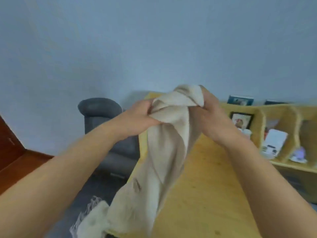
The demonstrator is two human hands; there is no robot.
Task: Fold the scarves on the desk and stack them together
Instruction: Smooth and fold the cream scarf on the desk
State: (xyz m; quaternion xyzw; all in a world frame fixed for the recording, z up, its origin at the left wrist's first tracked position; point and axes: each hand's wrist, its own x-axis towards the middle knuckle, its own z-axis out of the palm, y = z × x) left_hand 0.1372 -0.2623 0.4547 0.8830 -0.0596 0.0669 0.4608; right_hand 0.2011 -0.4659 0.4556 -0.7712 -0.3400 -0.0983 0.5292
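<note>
Two forearms; left hand [139,115], right hand [208,112] grip one scarf [164,152].

2 bare forearms [72,162], no sleeves

Ahead of you a pale blue-grey wall [154,40] fills the upper view. A grey upholstered armchair [104,127] stands against it, left of the desk. To your far left you see reddish-brown wood panelling [12,152]. On your right, a light wooden shelf unit [281,117] holds a dark-framed picture [241,120] in one compartment and a white box [274,143] in the next. Two blurred blue items [240,100] stand on top.
</note>
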